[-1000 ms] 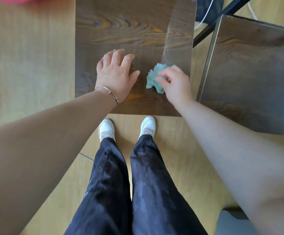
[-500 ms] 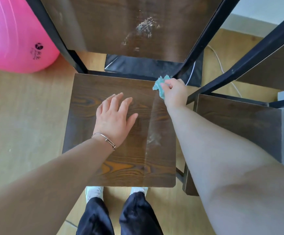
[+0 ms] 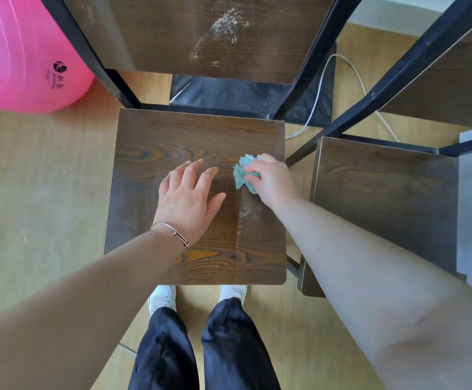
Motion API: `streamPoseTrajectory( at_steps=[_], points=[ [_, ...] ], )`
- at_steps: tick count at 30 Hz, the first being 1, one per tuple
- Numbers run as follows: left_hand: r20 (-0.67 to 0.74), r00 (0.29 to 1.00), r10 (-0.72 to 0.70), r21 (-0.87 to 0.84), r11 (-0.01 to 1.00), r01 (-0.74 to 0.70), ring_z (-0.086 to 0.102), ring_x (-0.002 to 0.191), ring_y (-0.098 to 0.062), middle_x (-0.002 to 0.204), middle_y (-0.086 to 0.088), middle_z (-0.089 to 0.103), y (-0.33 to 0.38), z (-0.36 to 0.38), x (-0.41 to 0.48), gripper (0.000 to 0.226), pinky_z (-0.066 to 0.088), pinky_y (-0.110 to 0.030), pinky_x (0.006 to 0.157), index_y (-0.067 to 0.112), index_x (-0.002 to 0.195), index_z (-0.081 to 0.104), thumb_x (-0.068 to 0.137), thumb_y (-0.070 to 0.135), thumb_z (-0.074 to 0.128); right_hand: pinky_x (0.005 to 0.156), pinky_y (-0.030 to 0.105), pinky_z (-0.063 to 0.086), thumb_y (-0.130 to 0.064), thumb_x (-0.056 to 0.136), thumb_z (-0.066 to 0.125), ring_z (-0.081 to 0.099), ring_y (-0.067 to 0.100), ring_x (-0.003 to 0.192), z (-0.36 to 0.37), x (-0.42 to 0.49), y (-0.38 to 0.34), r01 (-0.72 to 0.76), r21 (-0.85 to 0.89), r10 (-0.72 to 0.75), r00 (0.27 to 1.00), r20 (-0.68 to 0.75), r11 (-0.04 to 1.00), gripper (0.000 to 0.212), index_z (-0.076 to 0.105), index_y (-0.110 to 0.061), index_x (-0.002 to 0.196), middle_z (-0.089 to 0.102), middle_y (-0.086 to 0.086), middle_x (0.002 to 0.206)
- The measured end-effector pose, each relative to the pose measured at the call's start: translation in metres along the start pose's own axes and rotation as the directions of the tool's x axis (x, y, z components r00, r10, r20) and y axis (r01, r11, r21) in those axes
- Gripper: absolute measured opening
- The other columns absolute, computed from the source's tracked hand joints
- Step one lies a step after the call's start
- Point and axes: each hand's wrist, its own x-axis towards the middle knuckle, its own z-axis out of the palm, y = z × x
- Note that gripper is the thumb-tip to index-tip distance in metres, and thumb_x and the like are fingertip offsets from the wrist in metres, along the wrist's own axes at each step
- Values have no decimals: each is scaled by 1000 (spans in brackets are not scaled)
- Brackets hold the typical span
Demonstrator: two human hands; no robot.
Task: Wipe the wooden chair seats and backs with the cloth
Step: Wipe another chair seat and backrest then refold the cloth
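Observation:
A dark wooden chair seat [image 3: 150,164] lies right below me, with its back [image 3: 172,32] rising behind it; a whitish dusty smear marks that back. My left hand [image 3: 185,198] rests flat on the middle of the seat, fingers spread. My right hand [image 3: 271,181] grips a crumpled teal cloth [image 3: 241,173] and presses it on the right part of the seat. A pale dusty streak runs down the seat below the cloth. A second wooden chair seat [image 3: 384,198] stands to the right, its back [image 3: 454,88] partly in view.
A big pink exercise ball [image 3: 23,52] sits on the wooden floor at the top left. Black metal chair frames [image 3: 310,68] slant between the two chairs. A white cable [image 3: 322,88] and a black mat lie behind them. My white shoes stand at the seat's front edge.
My right hand has drawn the cloth back from the seat's far right corner toward the middle right. My left hand stays flat on the seat. The view tilted up a second ago.

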Motion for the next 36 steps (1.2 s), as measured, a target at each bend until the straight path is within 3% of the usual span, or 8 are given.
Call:
streamPoseTrajectory(
  at_steps=[4,14,20,23,30,34,36],
  points=[
    [-11,999,32,12,999,-32,33,136,-33,145,-9,42,2,4,-20,54,32,-52,106,21,138,45,93,52,41,80,41,51,-15,88,69,60,27,93,25,-53,-2,28,61,-31,998,58,998,17,74,-12,103,61,6,102],
    [50,997,60,20,998,-61,29,137,-33,147,-9,39,-1,19,-77,53,27,-51,107,21,140,43,95,48,45,73,36,53,-10,85,68,61,24,90,79,-185,-1,81,95,-96,981,167,992,9,73,-10,93,61,2,97],
    [75,996,47,15,999,-48,26,138,-34,149,-8,35,-3,25,-95,53,25,-51,108,22,141,40,96,49,42,80,32,47,-21,97,48,55,22,97,90,-220,-3,50,-15,-41,932,361,999,21,68,-17,102,58,1,105],
    [75,996,41,16,999,-42,25,139,-33,150,-8,34,-5,28,-96,53,24,-51,109,22,142,38,97,49,41,77,32,48,-11,91,63,56,21,87,87,-227,-5,73,146,-99,979,178,987,12,73,-9,97,58,3,95],
    [61,998,31,7,999,-32,26,138,-33,149,-8,34,3,22,-70,53,25,-50,109,22,142,38,96,50,41,75,18,44,-13,86,73,56,10,81,40,-154,-5,3,274,50,981,-188,962,14,76,-6,97,59,2,92],
    [11,999,46,-6,999,-46,28,137,-34,148,-8,37,15,13,-36,55,28,-51,107,23,141,41,94,51,41,77,14,46,-25,91,68,56,5,88,5,-71,6,-133,269,200,950,-238,954,19,75,-14,105,58,-4,102],
    [-34,997,65,-19,998,-66,31,135,-36,146,-9,39,20,8,-15,53,31,-54,105,22,139,43,94,50,44,73,6,42,-26,91,67,55,3,81,-11,-29,14,-190,308,276,923,-268,932,19,74,-16,105,56,-7,103]
  ],
)
